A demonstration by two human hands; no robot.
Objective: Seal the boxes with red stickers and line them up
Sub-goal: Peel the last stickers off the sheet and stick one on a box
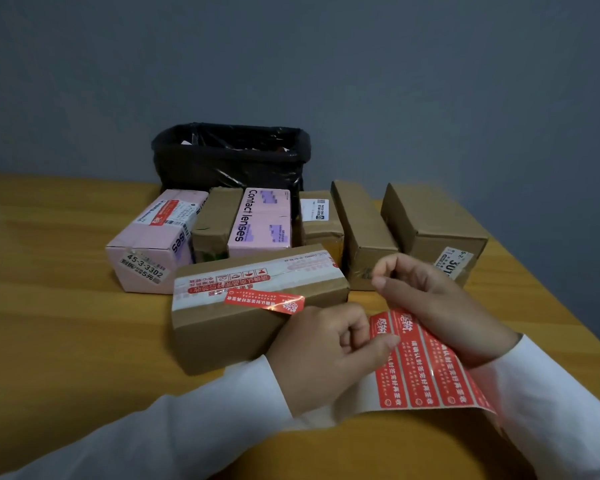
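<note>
Nearest, the sticker sheet point(426, 368) lies on the tabletop point(49, 306), pinned by the left hand point(329, 351) so the right hand point(440, 306) can peel; both grips pinch the sheet's top edge. Just beyond, the brown box point(243, 323) already wears a red sticker point(264, 301) across its seam, while the other boxes point(364, 230) wait in a rough row behind.

Both arms wear long white sleeves point(201, 420) ending at bare wrists.
</note>
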